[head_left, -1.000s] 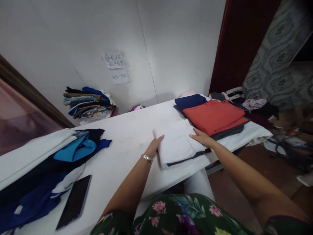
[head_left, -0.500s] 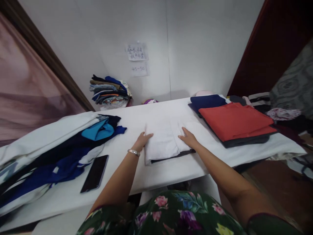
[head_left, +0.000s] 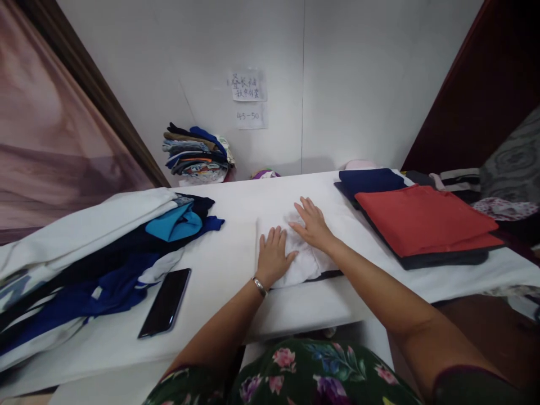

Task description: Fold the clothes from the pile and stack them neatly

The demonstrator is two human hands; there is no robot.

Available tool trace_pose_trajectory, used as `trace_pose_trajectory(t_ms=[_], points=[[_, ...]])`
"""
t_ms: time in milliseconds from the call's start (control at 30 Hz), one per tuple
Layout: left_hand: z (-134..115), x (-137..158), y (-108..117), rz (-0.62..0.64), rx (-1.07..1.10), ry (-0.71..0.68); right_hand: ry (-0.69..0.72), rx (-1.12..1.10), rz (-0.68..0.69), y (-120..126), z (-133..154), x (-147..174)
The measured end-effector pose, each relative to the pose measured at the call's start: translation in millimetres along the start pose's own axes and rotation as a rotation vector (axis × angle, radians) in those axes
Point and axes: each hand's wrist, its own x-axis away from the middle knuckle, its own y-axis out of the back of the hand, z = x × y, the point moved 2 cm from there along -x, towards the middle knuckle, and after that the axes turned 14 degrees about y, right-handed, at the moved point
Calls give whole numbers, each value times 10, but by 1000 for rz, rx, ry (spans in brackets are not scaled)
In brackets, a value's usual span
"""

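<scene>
A folded white garment (head_left: 300, 269) lies on the white-covered table in front of me, a dark layer showing along its near edge. My left hand (head_left: 273, 256) rests flat on its left part, fingers spread, a silver bangle at the wrist. Farther up and to the right, my right hand (head_left: 311, 225) is over the garment with its fingers apart. Neither hand grips the cloth. The hands cover much of the garment's upper side, and its white blends into the tablecloth.
Left on the table (head_left: 219, 281) are a heap of loose clothes (head_left: 105, 287) and a black phone (head_left: 165, 304). On the right lies a stack of folded clothes with a red one (head_left: 426, 219) on top. A clothes pile (head_left: 197, 152) stands by the wall, below paper notes (head_left: 248, 85).
My hands have gone from holding the white garment's two sides to lying open on top of it, closer together. The view has shifted slightly.
</scene>
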Motion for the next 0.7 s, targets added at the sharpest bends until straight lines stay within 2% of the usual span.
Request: trace_pose_trajectory(t_ms=[67, 133, 233, 300, 400, 500, 633, 700], points=[[-5, 13, -49, -14, -33, -4, 53, 18, 37, -105, 32, -200], [16, 7, -72, -6, -18, 1, 46, 28, 150, -252, -86, -302], [32, -2, -77, 24, 29, -12, -108, 9, 395, -486, -441, -269], [24, 0, -80, 36, 44, -20, -193, -7, 469, -599, -652, -192], [5, 9, -86, 46, 51, -17, -209, -23, 448, -685, -793, -124], [-6, 12, -82, 55, 65, -13, -222, -47, 434, -675, -783, -150], [-2, 10, -64, 60, 72, 0, -252, -113, 458, -508, -674, -188], [1, 11, -59, 62, 74, 4, -267, -114, 415, -398, -589, -100]])
